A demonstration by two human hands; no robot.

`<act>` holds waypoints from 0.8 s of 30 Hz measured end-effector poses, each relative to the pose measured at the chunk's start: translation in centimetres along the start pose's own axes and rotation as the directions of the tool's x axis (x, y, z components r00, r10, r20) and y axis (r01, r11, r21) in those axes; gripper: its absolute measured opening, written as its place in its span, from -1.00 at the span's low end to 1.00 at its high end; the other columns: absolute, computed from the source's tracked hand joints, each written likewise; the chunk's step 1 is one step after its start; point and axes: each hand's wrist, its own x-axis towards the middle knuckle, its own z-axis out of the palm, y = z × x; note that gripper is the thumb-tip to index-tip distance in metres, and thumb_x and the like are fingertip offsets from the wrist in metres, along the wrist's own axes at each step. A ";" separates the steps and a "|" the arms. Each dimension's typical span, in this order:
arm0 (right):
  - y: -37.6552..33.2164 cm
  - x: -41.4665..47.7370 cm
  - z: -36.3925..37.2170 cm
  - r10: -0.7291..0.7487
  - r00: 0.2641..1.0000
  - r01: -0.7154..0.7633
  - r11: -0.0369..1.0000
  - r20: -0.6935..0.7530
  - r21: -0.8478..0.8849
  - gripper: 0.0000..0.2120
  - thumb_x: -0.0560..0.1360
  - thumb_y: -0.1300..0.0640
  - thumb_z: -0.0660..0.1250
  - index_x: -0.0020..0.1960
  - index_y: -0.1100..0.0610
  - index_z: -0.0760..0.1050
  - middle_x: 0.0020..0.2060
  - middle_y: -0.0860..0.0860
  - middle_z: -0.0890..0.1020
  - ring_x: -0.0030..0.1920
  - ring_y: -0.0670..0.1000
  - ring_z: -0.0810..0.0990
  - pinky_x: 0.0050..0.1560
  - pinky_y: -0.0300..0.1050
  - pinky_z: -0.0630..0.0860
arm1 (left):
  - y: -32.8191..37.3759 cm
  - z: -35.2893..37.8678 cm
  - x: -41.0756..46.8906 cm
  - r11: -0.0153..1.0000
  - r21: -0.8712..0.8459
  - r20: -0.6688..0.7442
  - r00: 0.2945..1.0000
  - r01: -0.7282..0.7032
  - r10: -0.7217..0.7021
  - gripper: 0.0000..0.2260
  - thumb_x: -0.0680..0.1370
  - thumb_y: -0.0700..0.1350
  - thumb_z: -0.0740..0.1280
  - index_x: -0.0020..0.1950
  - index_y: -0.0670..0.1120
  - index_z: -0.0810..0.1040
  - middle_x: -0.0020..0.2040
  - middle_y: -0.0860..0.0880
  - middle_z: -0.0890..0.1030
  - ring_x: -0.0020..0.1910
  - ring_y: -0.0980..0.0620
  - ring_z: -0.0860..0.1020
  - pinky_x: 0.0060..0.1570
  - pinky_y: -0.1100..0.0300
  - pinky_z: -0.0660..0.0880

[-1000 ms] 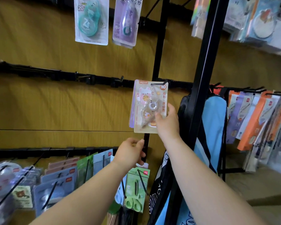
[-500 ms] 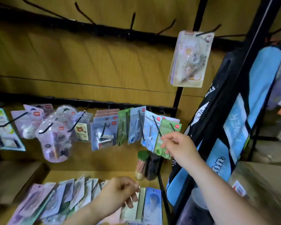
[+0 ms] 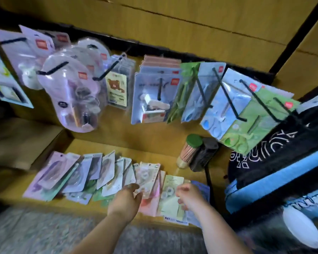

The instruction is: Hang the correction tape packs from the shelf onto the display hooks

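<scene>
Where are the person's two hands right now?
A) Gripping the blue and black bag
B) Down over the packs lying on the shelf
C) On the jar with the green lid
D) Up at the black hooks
B: the left hand and the right hand both reach low over the fanned packs lying on the wooden shelf.

Blur hides whether left hand or right hand grips any packs.

Correction tape packs lie fanned in one overlapping row along the wooden shelf, running from 8 o'clock to 6 o'clock in the view. They are pastel blister cards in lilac, green, pink and cream. Black wire display hooks jut out above them, at their 12 o'clock.
</scene>
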 end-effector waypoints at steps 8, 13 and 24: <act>0.6 6.2 5.1 -0.001 0.999 -0.002 0.996 0.032 0.093 -0.40 0.52 0.10 0.27 0.47 0.18 0.12 0.43 0.09 0.30 0.41 0.08 0.31 0.22 -0.17 0.35 | -4.7 2.4 5.3 0.900 0.429 0.012 0.996 0.070 -0.083 -0.46 0.60 0.15 -0.06 0.50 0.08 -0.22 0.54 -0.04 -0.22 0.52 -0.11 -0.20 0.47 0.00 -0.15; 1.0 8.1 6.9 0.028 0.995 -0.036 0.996 0.096 0.080 -0.35 0.52 0.06 0.26 0.49 0.12 0.03 0.47 0.06 0.21 0.46 0.07 0.22 0.33 -0.16 0.25 | -7.3 3.6 6.4 0.896 0.439 0.126 0.983 0.063 -0.131 -0.48 0.61 0.10 -0.03 0.50 0.14 -0.21 0.53 -0.01 -0.26 0.51 -0.10 -0.28 0.48 -0.02 -0.15; 0.8 9.1 12.0 -0.162 0.982 0.169 0.983 -0.096 0.076 -0.25 0.35 0.21 0.44 0.45 0.12 0.18 0.46 -0.03 0.26 0.44 -0.01 0.28 0.38 -0.20 0.22 | -8.5 3.7 6.3 0.902 0.432 0.109 0.993 -0.002 -0.050 -0.51 0.63 -0.11 -0.03 0.50 0.14 -0.14 0.53 0.03 -0.28 0.50 -0.06 -0.31 0.47 0.04 -0.20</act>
